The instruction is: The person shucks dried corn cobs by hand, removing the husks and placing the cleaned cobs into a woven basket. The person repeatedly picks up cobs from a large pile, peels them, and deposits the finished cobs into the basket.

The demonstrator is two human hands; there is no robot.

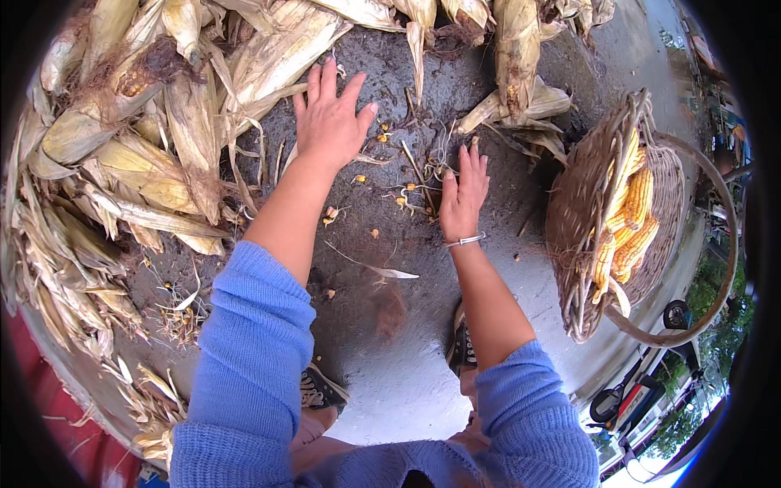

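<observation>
My left hand [332,119] reaches forward over the wet concrete floor [421,244], palm down with its fingers spread. Nothing is in its grasp, and its fingertips are beside a dry corn husk [287,55] at the edge of the pile. Lower and to the right, my right hand [465,195] is stretched out with the thumb apart and holds nothing that I can see. A tangle of pale roots [436,165] lies beside its fingers. Between the hands are scattered loose corn kernels [383,136] and several sprouted kernels [401,200].
Unhusked corn ears [195,140] are heaped at the left; another ear [517,61] lies ahead. A wicker basket [567,207] at the right holds husked corn cobs [637,195]. Torn husks [73,268] and a sprouted clump [183,320] lie lower left. Motorcycles [637,402] stand beyond the basket.
</observation>
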